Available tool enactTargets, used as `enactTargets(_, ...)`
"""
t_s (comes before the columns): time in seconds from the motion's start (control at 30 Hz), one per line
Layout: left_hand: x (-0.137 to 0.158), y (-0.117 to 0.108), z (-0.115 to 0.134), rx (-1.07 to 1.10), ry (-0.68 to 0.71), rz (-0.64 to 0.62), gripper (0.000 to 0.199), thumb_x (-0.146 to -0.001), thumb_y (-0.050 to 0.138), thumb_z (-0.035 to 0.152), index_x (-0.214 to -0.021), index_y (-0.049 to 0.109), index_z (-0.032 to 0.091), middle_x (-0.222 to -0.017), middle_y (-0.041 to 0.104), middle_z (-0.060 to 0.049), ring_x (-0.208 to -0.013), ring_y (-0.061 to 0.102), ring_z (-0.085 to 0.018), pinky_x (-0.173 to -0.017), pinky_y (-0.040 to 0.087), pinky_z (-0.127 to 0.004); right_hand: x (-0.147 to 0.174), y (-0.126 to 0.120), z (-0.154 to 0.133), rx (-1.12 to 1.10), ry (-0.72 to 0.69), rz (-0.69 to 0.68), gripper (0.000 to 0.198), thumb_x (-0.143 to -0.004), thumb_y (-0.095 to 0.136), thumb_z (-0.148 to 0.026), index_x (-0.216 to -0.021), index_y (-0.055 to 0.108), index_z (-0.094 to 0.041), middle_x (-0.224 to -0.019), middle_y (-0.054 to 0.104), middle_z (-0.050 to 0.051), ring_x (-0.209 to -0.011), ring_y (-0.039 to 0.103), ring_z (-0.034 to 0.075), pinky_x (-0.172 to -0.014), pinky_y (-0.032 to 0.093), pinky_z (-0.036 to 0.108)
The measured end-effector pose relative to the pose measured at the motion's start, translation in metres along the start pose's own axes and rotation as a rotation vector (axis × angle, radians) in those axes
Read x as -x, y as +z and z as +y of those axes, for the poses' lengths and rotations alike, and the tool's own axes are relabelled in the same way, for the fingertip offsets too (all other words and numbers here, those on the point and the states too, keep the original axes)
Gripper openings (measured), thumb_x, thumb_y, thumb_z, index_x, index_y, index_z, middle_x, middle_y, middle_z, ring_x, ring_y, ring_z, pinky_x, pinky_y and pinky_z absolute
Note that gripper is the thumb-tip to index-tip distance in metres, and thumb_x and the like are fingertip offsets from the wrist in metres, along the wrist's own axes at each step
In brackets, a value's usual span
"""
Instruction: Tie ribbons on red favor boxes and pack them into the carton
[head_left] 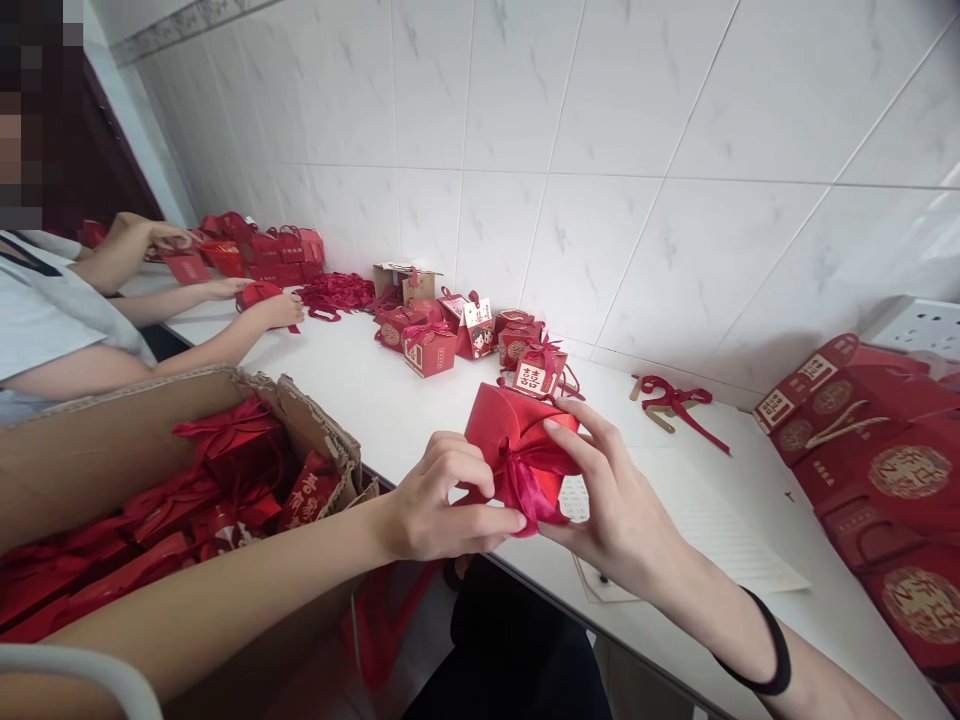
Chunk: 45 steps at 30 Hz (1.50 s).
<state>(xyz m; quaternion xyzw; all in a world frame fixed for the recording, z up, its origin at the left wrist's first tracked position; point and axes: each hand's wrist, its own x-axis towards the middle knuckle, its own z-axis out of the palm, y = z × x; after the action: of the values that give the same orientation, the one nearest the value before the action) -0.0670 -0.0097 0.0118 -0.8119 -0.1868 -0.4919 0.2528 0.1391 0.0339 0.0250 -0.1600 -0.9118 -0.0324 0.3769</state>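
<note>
Between my two hands, above the near edge of the white table (352,400), is a small red gift box (491,415) tied with a dark pink ribbon bow (529,488). My left hand (454,500) pinches the ribbon at the lower left of the box. Fingers and thumb of my right hand (607,480) grip the box from its right side, the fingertips on its top. Just behind it stand several finished red boxes, among them a box with a white double-happiness label (531,378) and a box with a cartoon couple (475,328).
A cardboard carton (352,465) full of red boxes stands at left. Loose ribbons (337,292) lie farther back; ribbon pieces (675,400) and papers (720,525) lie right. Red gift bags (862,470) stand far right. Co-workers' hands (281,310) handle red boxes at left.
</note>
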Motion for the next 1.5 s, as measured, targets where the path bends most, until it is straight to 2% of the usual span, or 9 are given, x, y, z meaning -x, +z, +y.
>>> enactTargets(0.23,0.0023,-0.0008,0.0011,0.012,-0.009,-0.016,0.018,-0.088,0.048,0.024,-0.084,0.065,0.020,-0.081,0.040,-0.001,-0.079,0.046,-0.013,-0.068,0.045,-0.030,0.0002,-0.0003,-0.0005,0.000,0.002,-0.017,0.060,-0.090,0.053,-0.027,-0.140,0.021,-0.017,-0.137,0.024,0.022,-0.123,0.035,0.036,-0.080,0.053,0.049)
enactTargets(0.4,0.0018,-0.0009,0.0021,0.016,-0.018,-0.007,0.017,-0.088,0.049,0.022,-0.083,0.065,0.020,-0.081,0.040,-0.001,-0.080,0.045,-0.013,-0.069,0.045,-0.029,0.0000,0.0000,-0.0018,0.000,0.004,-0.024,0.058,-0.092,0.050,-0.029,-0.140,0.022,-0.017,-0.137,0.024,0.021,-0.121,0.037,0.035,-0.078,0.054,0.047)
enactTargets(0.77,0.0008,-0.0009,0.0016,-0.008,-0.001,0.002,0.011,-0.084,0.054,0.018,-0.082,0.065,0.019,-0.081,0.040,-0.001,-0.078,0.046,-0.012,-0.067,0.044,-0.028,0.0005,-0.0015,-0.0003,0.007,0.002,-0.042,0.066,-0.088,0.058,-0.027,-0.141,0.019,-0.018,-0.138,0.022,0.021,-0.125,0.032,0.035,-0.078,0.054,0.046)
enactTargets(0.97,0.0003,-0.0012,0.0016,-0.006,-0.007,0.002,0.012,-0.084,0.054,0.018,-0.081,0.065,0.019,-0.081,0.040,-0.001,-0.079,0.045,-0.012,-0.068,0.044,-0.027,0.0013,-0.0009,0.0012,0.004,0.008,-0.037,0.063,-0.090,0.055,-0.029,-0.141,0.019,-0.019,-0.138,0.023,0.021,-0.125,0.032,0.036,-0.078,0.055,0.047)
enactTargets(1.23,-0.0032,-0.0043,0.0039,-0.075,-0.016,0.018,0.016,-0.085,0.054,0.023,-0.079,0.068,0.022,-0.071,0.032,0.001,-0.070,0.041,-0.010,-0.061,0.041,-0.023,0.0012,-0.0030,-0.0017,0.002,0.007,-0.041,0.063,-0.090,0.056,-0.026,-0.140,0.020,-0.019,-0.137,0.023,0.021,-0.125,0.033,0.035,-0.080,0.054,0.046)
enactTargets(1.5,-0.0070,-0.0063,0.0079,-0.053,-0.045,0.061,0.010,-0.081,0.061,0.022,-0.075,0.066,0.029,-0.065,0.039,0.003,-0.065,0.041,-0.008,-0.060,0.038,-0.022,0.0025,-0.0055,-0.0033,-0.016,0.007,-0.045,0.066,-0.089,0.058,-0.027,-0.141,0.019,-0.020,-0.138,0.022,0.020,-0.124,0.033,0.036,-0.079,0.055,0.045)
